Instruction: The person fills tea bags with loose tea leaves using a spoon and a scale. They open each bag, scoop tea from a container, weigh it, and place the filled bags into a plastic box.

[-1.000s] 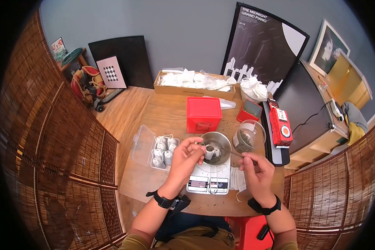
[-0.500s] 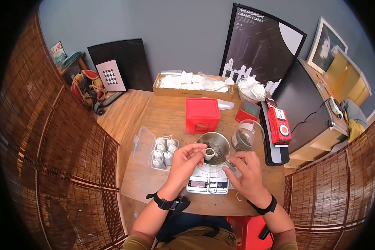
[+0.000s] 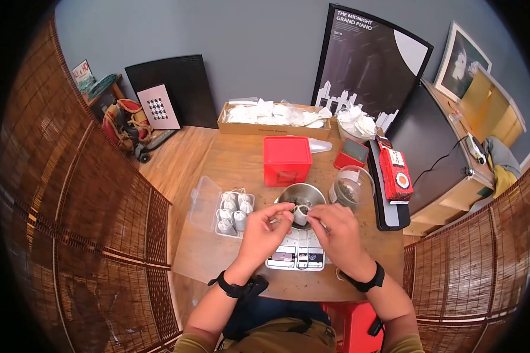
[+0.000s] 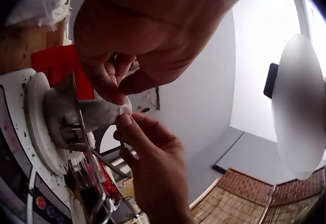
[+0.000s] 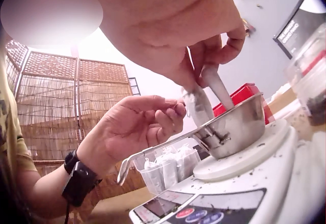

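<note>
Both hands meet over a steel pan (image 3: 301,192) that stands on a white scale (image 3: 281,263). A small white pouch (image 3: 301,216) of dark leaves hangs between them, its rim pinched on the left by the left hand (image 3: 264,233) and on the right by the right hand (image 3: 341,238). In the right wrist view the pouch (image 5: 198,106) is beside the pan's rim, and a spoon-like metal piece (image 5: 218,87) leans at the right fingers. The left wrist view has thumb and fingers of both hands at the pouch's top edge (image 4: 125,110).
Left of the scale, a clear box (image 3: 202,216) holds several filled white pouches. A red tin (image 3: 287,160) stands behind the pan, with a box of white bags (image 3: 273,128) farther back. To the right are a clear tub (image 3: 353,187) and a red packet (image 3: 396,174).
The right hand has moved left from beside the pan to the pouch and now pinches its rim. The left hand stays by the pouch, with little movement.
</note>
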Demonstrator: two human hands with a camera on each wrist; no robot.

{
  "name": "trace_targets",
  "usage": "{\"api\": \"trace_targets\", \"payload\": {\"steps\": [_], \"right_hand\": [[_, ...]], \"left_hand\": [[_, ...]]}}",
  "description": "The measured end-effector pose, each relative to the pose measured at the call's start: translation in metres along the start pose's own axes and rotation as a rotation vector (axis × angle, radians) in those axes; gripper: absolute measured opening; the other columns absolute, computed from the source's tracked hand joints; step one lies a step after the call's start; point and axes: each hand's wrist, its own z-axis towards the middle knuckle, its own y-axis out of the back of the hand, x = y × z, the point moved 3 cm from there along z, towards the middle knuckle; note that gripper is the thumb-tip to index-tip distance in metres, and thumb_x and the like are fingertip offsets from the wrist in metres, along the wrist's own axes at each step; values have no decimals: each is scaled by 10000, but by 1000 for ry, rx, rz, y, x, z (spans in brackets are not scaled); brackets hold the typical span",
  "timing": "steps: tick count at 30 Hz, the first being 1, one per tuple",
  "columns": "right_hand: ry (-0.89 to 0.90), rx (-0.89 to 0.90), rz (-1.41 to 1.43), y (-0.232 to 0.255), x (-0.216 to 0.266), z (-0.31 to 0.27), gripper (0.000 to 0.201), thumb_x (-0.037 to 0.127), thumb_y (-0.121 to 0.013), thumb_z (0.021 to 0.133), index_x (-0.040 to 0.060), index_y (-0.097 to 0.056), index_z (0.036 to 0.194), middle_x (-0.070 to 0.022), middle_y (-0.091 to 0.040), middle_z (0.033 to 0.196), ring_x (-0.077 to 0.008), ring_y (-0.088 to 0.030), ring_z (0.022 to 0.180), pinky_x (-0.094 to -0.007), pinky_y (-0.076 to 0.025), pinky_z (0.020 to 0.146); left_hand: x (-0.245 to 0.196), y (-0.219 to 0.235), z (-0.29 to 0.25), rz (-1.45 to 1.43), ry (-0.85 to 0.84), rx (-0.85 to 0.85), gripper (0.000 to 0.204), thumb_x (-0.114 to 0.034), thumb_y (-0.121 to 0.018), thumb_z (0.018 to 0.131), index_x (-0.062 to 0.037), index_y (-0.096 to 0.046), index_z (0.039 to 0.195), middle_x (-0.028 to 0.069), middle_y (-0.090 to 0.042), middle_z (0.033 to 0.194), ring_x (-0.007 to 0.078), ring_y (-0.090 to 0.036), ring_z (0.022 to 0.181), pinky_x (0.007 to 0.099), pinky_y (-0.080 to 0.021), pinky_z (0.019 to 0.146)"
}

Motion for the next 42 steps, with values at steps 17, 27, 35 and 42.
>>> {"api": "trace_targets", "payload": {"steps": [17, 27, 35, 42], "right_hand": [[-61, -29, 174, 2, -4, -5, 120, -5, -783, 907, -17, -748, 1021, -158, -785, 1034, -351, -747, 926, -433, -574, 830], [-179, 76, 269, 5, 6, -7, 399, 25, -814, 902, -11, -672, 1272, -187, -752, 1113, -327, -757, 988, -428, -592, 867], [3, 43, 158, 11, 32, 5, 334, -16, -820, 874, 0, -746, 1200, -187, -765, 1158, -355, -744, 1002, -419, -595, 882], [91, -28, 186, -3, 73, 24, 238, -60, -802, 872, -10, -766, 1102, -179, -772, 1120, -354, -737, 965, -407, -598, 839]], "left_hand": [[-8, -9, -2, 338, -296, -63, 123, -62, -703, 1056, 47, -734, 1104, 60, -717, 1006, 108, -686, 833, 252, -570, 680], [-13, -16, -10, 201, -204, -43, 91, -55, -545, 1135, 20, -591, 1161, 140, -773, 1016, 152, -751, 841, 297, -608, 731], [-32, -27, -44, 612, -614, -118, 223, 65, -594, 1038, 33, -630, 1255, 232, -756, 1122, 318, -789, 949, 382, -624, 805], [-54, -4, -72, 832, -841, -281, 330, 89, -662, 907, 45, -689, 1233, 212, -736, 1246, 411, -743, 1025, 442, -602, 861]]}}
